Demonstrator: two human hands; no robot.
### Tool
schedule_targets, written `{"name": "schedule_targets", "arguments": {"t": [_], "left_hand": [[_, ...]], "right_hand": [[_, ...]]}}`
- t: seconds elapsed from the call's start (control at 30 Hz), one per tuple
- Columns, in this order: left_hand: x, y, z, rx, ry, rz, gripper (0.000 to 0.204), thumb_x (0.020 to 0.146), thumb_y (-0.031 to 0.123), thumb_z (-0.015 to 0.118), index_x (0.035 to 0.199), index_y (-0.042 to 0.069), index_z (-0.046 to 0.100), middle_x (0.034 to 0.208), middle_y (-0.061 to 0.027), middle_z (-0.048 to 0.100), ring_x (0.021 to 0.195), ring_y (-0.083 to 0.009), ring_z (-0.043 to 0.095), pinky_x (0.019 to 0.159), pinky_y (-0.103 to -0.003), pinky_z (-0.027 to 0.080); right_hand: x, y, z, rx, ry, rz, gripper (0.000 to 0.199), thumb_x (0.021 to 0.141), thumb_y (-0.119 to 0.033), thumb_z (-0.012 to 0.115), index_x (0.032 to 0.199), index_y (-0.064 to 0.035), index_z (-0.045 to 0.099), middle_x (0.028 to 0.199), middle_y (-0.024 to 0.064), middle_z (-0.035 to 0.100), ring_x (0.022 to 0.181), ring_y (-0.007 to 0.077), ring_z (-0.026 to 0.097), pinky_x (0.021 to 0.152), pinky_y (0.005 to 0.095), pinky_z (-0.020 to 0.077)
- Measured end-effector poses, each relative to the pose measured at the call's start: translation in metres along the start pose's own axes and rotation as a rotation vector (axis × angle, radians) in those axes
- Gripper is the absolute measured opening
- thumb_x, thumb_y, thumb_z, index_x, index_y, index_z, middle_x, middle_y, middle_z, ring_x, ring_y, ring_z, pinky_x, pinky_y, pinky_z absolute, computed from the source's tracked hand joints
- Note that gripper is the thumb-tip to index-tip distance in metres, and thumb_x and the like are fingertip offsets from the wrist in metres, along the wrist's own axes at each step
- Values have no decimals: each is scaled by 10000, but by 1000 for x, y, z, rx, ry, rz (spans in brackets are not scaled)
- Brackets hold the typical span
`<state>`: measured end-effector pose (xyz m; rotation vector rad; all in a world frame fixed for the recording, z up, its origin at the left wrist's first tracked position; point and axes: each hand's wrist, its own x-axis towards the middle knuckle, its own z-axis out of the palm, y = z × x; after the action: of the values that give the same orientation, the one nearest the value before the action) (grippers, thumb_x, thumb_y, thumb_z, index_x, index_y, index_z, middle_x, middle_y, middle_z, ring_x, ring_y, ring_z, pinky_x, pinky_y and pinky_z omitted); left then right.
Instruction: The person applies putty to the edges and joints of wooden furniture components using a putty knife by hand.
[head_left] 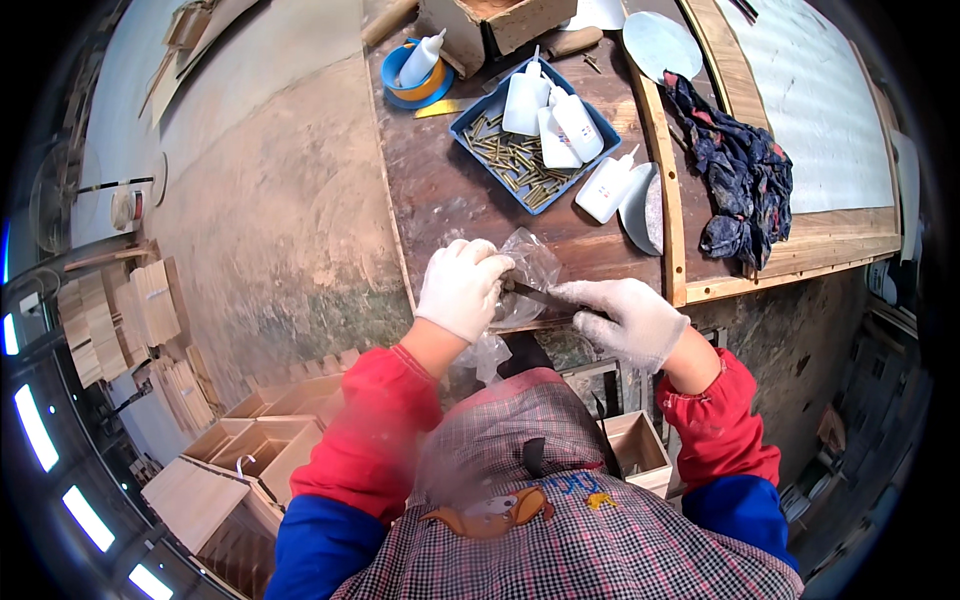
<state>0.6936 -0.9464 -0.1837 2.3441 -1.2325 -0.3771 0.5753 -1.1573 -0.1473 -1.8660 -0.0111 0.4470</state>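
My left hand [462,287], in a white glove, grips a crumpled clear plastic bag [530,268] at the near edge of the dark wooden workbench [440,190]. My right hand [628,318], also gloved, pinches a thin dark metal tool [545,297] whose tip reaches into the bag toward my left fingers. What is inside the bag is hidden.
A blue tray [478,118] holds several brass pieces and white glue bottles. Another glue bottle [606,188] lies beside it. A dark patterned cloth [738,180] lies on a framed board to the right. Open wooden boxes [262,448] are stacked on the floor at the left.
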Motion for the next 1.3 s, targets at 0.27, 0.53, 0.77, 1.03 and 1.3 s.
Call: {"name": "schedule_targets", "arguments": {"t": [0.27,0.53,0.77,1.03,1.3], "left_hand": [[-4,-11,-2,-172,-28,-47,329,677,54,609,1004,80,646,1003,-111,592,959,-317,545,858,-394,442],[-76,-25,-42,-482,209,-371,479,754,155,679,1180,-13,537,1203,-159,528,1094,-247,528,940,-339,419],[-192,-9,-66,-1362,727,-685,213,879,203,614,978,15,627,819,-36,633,718,-99,588,644,-228,476],[-385,-3,-76,-1354,1093,-627,158,905,163,577,913,9,610,783,-28,598,690,-98,551,631,-229,457],[-617,34,-5,-904,1528,-896,268,879,46,545,1146,23,562,1022,-48,594,940,-128,559,814,-264,462]], "right_hand": [[2,16,3,485,-115,98,401,865,-127,507,1244,1,507,964,130,632,744,205,604,692,307,484],[-12,-27,13,1122,87,142,518,828,-165,594,1279,39,439,879,166,594,581,180,535,507,261,421],[10,-70,70,1032,-75,14,554,790,-179,664,1280,-20,462,887,193,607,599,242,578,529,298,463],[26,-171,248,815,-583,122,560,805,-184,668,1282,8,445,895,173,605,638,208,586,545,295,480],[31,-222,445,509,-1099,193,521,814,-150,621,1264,34,435,883,163,616,646,228,602,555,322,498]]}}
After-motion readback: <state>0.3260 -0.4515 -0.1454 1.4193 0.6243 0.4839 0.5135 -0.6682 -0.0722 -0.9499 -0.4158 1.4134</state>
